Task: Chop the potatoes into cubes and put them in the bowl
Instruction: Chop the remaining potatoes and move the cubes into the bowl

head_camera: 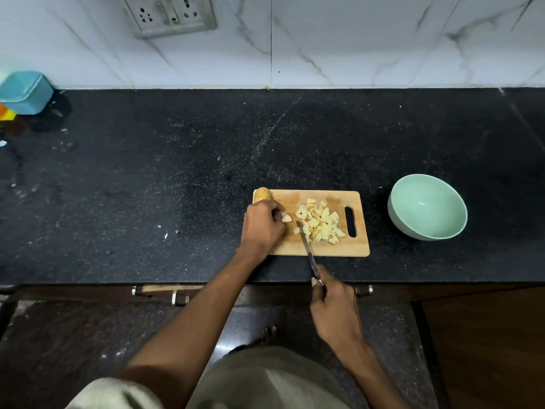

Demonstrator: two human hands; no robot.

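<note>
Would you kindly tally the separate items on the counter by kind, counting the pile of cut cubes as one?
Cutting board: 1
Knife: 1
Bowl: 1
Whole potato: 1
Pile of potato cubes: 1
Blue container: 1
Total: 6

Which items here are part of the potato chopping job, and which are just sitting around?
In use: cutting board, knife, potato cubes, potato piece held by left hand, whole potato, green bowl.

Lying about: blue container, wall socket.

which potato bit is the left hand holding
The lone piece at the left hand's fingertips, left of the knife; the other cubes lie heaped right of the blade, untouched.
</note>
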